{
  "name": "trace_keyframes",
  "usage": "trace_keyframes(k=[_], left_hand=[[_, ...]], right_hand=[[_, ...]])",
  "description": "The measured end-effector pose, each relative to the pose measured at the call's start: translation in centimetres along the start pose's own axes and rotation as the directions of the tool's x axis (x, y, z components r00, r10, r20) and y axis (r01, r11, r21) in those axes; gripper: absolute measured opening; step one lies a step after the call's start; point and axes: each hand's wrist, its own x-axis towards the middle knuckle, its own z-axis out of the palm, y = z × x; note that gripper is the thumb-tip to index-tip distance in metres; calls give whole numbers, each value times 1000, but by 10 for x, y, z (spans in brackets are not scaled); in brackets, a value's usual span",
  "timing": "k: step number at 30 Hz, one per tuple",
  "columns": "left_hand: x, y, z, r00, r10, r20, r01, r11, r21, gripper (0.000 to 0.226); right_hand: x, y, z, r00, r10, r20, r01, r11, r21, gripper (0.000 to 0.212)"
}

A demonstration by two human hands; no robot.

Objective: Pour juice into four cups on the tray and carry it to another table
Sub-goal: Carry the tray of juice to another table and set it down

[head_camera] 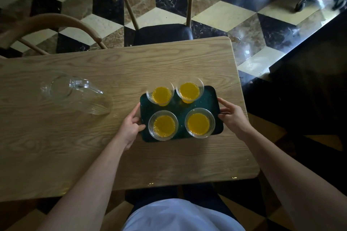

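We look down on a wooden table (75,137) with a dark green tray (210,99) resting flat toward its right end. Four clear cups stand on the tray in two rows of two, each upright and part filled with orange juice: the far left cup (160,93), the far right cup (189,90), the near left cup (163,125) and the near right cup (199,123). The two far cups sit at the tray's far edge, rims close to each other; the two near cups stand apart from one another, with bare tray between them. Our left hand (130,127) is closed on the tray's left edge, thumb lying over the rim near the near left cup, fingers curled along the side; whether they reach under the tray we cannot tell. Our right hand (231,116) grips the right edge, thumb on the rim and fingers spread along the outer side. Both forearms are bare and reach in from the near side. The tray appears to lie on the table; we cannot tell whether it is lifted at all. A clear glass jug (75,93) stands on the table well to the left of the tray, handle pointing right, with no juice visible in it. Two wooden chairs stand beyond the table, one (159,2) behind the tray, another (50,28) further left, on a floor (234,5) of black, cream and brown tiles.
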Motion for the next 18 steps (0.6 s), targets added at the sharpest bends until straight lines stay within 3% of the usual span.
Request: trace_keyframes(k=[12, 18], left_hand=[[-26, 66, -12, 972, 169, 164, -127, 963, -240, 84], [-47, 103, -15, 944, 261, 202, -199, 939, -281, 80]], right_hand=[[-18, -72, -48, 990, -133, 44, 127, 984, 124, 69], [-32, -105, -68, 980, -198, 30, 191, 971, 145, 68]])
